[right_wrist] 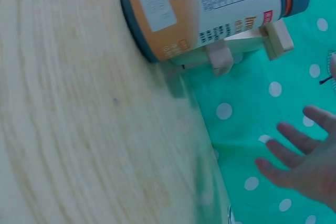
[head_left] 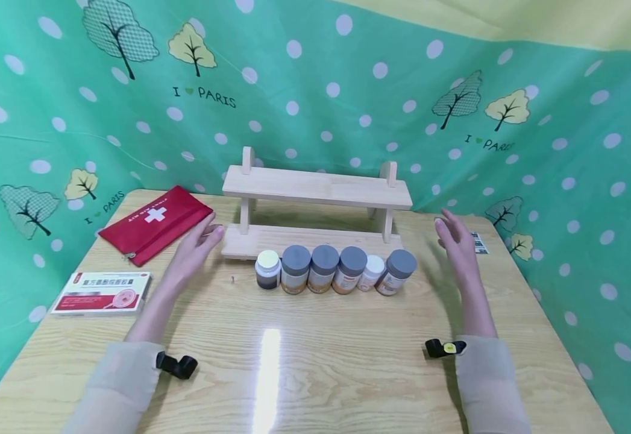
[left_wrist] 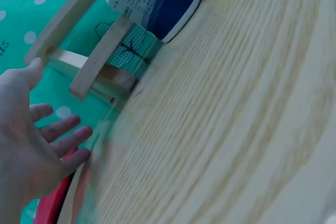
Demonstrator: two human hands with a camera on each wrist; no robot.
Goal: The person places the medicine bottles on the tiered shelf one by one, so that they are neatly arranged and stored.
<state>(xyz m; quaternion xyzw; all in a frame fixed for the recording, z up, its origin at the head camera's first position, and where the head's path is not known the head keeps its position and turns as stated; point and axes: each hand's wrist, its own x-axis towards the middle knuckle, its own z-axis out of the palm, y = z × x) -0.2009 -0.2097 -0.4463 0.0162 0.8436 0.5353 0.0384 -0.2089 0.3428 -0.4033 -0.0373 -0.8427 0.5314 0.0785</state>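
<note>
My left hand (head_left: 193,248) is held out with relaxed fingers, holding nothing, between the red first aid kit pouch (head_left: 158,224) and the left end of a two-tier wooden shelf (head_left: 315,185). On the other side, my right hand (head_left: 457,244) is likewise free, its fingers spread in the right wrist view. Several pill bottles stand in a row before the shelf: a white-capped dark-labelled bottle (head_left: 268,270) at the left, grey-lidded bottles (head_left: 324,269), a small white bottle (head_left: 372,273), and a leaning grey-lidded bottle (head_left: 396,272) at the right, nearest my right hand.
A white and red medicine box (head_left: 103,293) lies at the left of the wooden table (head_left: 348,361). Behind my right hand lies a small printed card (head_left: 479,243). A green dotted cloth (head_left: 315,108) hangs around the table's back and sides.
</note>
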